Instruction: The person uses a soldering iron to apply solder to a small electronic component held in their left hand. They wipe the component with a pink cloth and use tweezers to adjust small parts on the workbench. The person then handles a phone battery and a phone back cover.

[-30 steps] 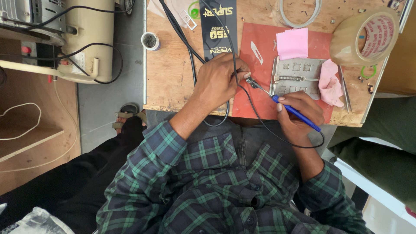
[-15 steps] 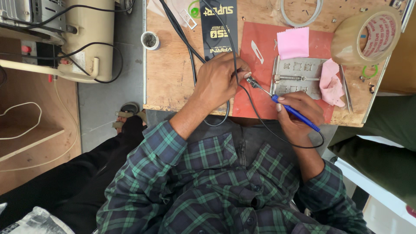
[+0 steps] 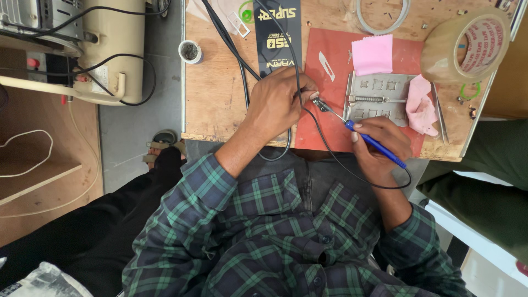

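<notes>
red mat (image 3: 330, 118) spread over the wooden table (image 3: 214, 99), and that's where the action is. left hand (image 3: 278, 104) sits curled at the mat's left edge, fingertips pinched tight on a small part (image 3: 318, 103) too tiny to make out, with a black cable (image 3: 242, 66) running under the palm and off to the far side. right hand (image 3: 379, 146) is wrapped closed around a blue-handled soldering iron (image 3: 374, 144), held like a pen, its metal tip (image 3: 330, 110) angled up and left to meet that pinched part right at the left fingertips. the iron's thin black cord (image 3: 352, 176) loops down off the near edge of the table and across the person's lap.

just right of the tip lies a grey metal jig plate (image 3: 379, 96) with cut-out squares, a crumpled pink cloth (image 3: 421, 107) resting on its right side, and a flat pink square of paper (image 3: 373, 54) touching its far edge. a small blade (image 3: 326, 65) lies on the mat to the left of that paper. far right, a big roll of brown packing tape (image 3: 473, 44) stands tilted at the table corner, tweezers (image 3: 438, 113) lying near it. a black printed card (image 3: 278, 33) lies on the far side behind the left hand, a small round pot (image 3: 191, 51) at the table's left edge. off the table to the left, a cream-coloured machine (image 3: 110, 49) with black wires.
</notes>
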